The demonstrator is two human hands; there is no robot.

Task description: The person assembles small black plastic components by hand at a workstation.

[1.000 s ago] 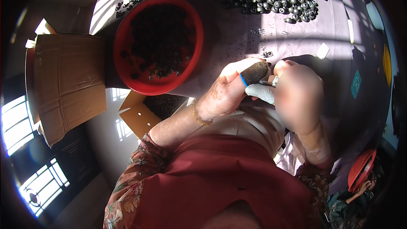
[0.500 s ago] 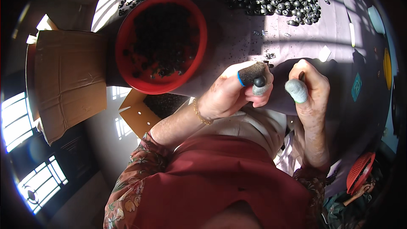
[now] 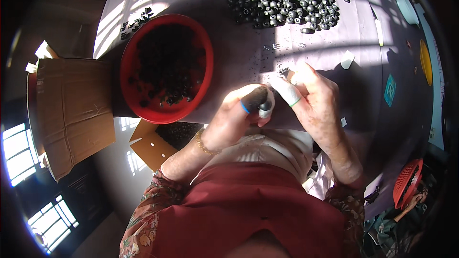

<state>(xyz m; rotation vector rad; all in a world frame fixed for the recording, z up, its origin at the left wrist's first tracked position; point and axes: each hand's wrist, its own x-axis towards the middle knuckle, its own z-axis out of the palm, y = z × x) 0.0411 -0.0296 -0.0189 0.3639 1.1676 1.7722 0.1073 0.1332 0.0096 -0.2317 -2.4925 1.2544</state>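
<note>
Left hand [image 3: 232, 117], in the head view, is curled tight, a black part [image 3: 265, 107] pinched between the thumb, in a dark sleeve [image 3: 253, 99] with a blue rim, and a pale-covered finger. Right hand [image 3: 319, 100] is just beside it, bent inward, thumb in a white sleeve [image 3: 288, 92] with a green rim. Its fingertips are near dark scraps [image 3: 283, 71]; whether it grips anything, I can't quite tell.

Both hands are at the near side of the table [image 3: 330, 50]. The rim of the red basin [image 3: 205, 83] is near on the left, while the pile [image 3: 291, 0] of black parts lies well apart at the far side. Room to move runs between basin and pile, and right, past a white chip [image 3: 347, 59], toward a teal packet [image 3: 390, 91].
</note>
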